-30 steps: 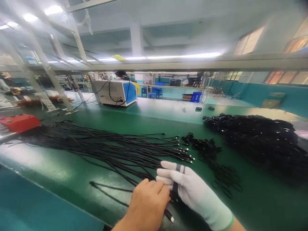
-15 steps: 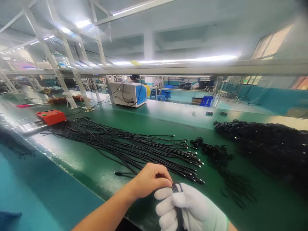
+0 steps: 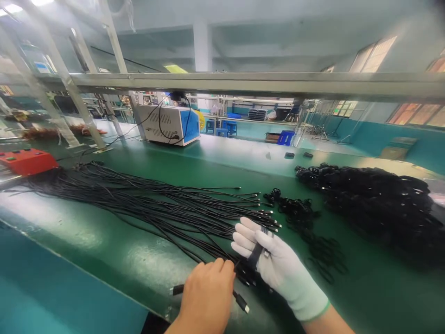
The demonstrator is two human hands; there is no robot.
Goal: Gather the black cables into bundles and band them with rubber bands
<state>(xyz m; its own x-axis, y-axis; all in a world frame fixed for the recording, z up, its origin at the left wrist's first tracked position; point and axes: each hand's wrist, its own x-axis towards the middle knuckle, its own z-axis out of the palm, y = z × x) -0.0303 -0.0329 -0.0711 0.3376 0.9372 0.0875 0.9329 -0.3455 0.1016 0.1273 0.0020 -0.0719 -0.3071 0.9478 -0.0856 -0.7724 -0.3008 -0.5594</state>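
Note:
My bare left hand point(image 3: 208, 287) is closed over black cable at the near edge of a long row of cables point(image 3: 163, 204). A cable end with a metal-tipped plug point(image 3: 241, 302) juts out on its right, and another black cable end point(image 3: 177, 290) shows on its left. My right hand point(image 3: 278, 264), in a white glove, is palm up just beyond. Its thumb presses a bunch of black bands point(image 3: 256, 254) against the fingers; a small metal tip shows in the palm. Loose black loops point(image 3: 323, 255) lie right of the glove.
A large heap of coiled black cables point(image 3: 368, 195) covers the right of the green table point(image 3: 139, 248). A red control box point(image 3: 28, 161) sits at the left, and a white and blue machine point(image 3: 170, 124) stands at the back beneath a metal shelf rail point(image 3: 243, 83).
My left hand has left the right glove and moved down onto the cables, closing on cable. The glove has moved up and turned, still holding the black bands. The view has swung right.

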